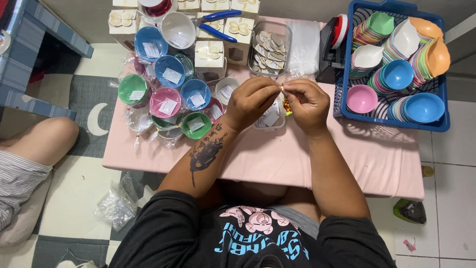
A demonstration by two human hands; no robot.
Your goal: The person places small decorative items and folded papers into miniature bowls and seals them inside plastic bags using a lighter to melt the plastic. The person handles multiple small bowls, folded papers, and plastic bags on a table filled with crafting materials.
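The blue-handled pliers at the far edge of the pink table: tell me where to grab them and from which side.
Take the blue-handled pliers by the two blue handles, which splay open toward the right. They lie flat across the small cream boxes, so come from above with the right hand, closing round both handles. The metal end sits hidden toward the left.

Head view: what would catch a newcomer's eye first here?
The left hand and right hand meet at the middle of the pink table, pinching a small gold tie. Left of them lie wrapped coloured bowls; at right, a blue basket holds stacked bowls.
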